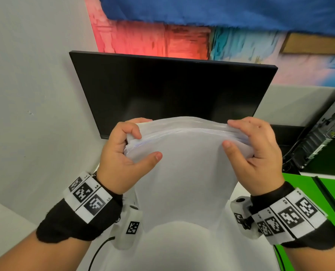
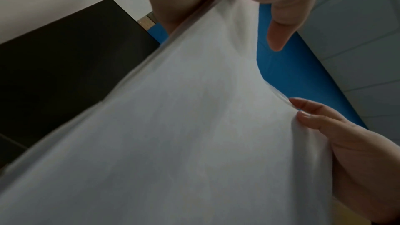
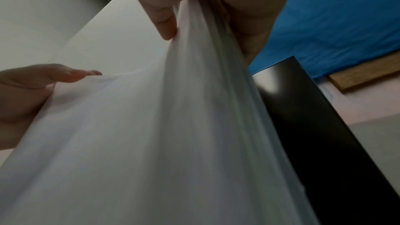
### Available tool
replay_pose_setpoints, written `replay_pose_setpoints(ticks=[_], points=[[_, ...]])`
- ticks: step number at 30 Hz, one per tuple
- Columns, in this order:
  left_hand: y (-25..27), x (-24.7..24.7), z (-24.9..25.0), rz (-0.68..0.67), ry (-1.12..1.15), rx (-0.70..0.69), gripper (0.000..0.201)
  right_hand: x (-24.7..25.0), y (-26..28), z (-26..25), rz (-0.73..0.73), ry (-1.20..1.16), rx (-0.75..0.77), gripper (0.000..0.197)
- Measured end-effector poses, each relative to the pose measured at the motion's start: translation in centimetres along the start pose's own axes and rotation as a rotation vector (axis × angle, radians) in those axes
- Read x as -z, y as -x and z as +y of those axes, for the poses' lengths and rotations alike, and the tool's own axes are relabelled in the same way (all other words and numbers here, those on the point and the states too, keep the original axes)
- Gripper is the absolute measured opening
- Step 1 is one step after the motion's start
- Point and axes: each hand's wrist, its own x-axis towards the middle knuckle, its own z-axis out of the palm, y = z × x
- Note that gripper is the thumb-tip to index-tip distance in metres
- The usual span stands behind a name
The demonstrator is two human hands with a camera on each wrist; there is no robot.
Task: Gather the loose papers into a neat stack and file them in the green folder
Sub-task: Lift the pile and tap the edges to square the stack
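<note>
A stack of white papers (image 1: 184, 173) stands upright on the white desk in front of me, bowed at its top edge. My left hand (image 1: 127, 153) grips its top left corner, thumb on the near face and fingers curled over the far side. My right hand (image 1: 254, 151) grips the top right corner the same way. The left wrist view is filled by the papers (image 2: 184, 126), and the right wrist view shows the layered edges of the papers (image 3: 194, 126). The green folder (image 1: 319, 194) lies open on the desk at the right, partly behind my right wrist.
A black monitor (image 1: 172, 90) stands right behind the papers. A computer case (image 1: 323, 133) with cables sits at the far right. A grey partition wall (image 1: 35, 94) closes the left side. A black cable (image 1: 98, 251) runs along the desk near my left wrist.
</note>
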Motion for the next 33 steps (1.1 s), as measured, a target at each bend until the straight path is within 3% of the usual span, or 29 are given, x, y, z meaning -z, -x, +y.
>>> replay_pose_setpoints(ticks=[7,12,14,17,19,22,25,27,29,31,33], points=[[-0.4,0.1,-0.2,0.054,-0.09,-0.018,0.048,0.2,-0.2,0.5,-0.046,0.022,0.0,0.032],[-0.4,-0.1,-0.5,0.048,-0.087,0.047,0.025,0.2,-0.5,0.3,-0.095,-0.032,-0.028,0.027],[-0.5,-0.1,-0.9,0.062,-0.071,0.075,0.027,0.4,-0.5,0.7,-0.133,-0.202,-0.087,0.049],[-0.6,-0.3,-1.5,0.111,-0.026,0.137,0.039,0.3,0.0,2.0,-0.222,-0.599,-0.389,0.093],[-0.8,-0.2,-1.6,0.116,-0.01,0.155,0.039,-0.4,0.8,3.2,-0.306,-0.657,-0.567,0.101],[-1.1,0.0,-1.1,0.111,0.039,0.127,0.035,-1.9,2.1,4.1,-0.373,-0.619,-0.715,0.08],[-1.5,0.5,-0.7,0.146,0.059,0.077,0.034,-2.4,2.6,3.7,-0.286,-0.663,-0.756,0.044],[-1.6,1.1,-1.8,0.18,0.133,0.101,0.045,-2.3,2.8,3.3,-0.247,-0.754,-0.78,0.048],[-1.0,1.6,-3.7,0.116,0.333,0.297,0.071,-2.0,2.7,2.4,-0.196,-0.821,-0.769,0.06],[0.3,1.4,-5.3,-0.073,0.324,0.551,0.093,-1.9,2.4,1.6,-0.097,-0.881,-0.756,0.051],[1.8,0.7,-6.2,-0.197,0.163,0.662,0.065,-1.9,1.8,0.9,0.016,-0.871,-0.752,0.029]])
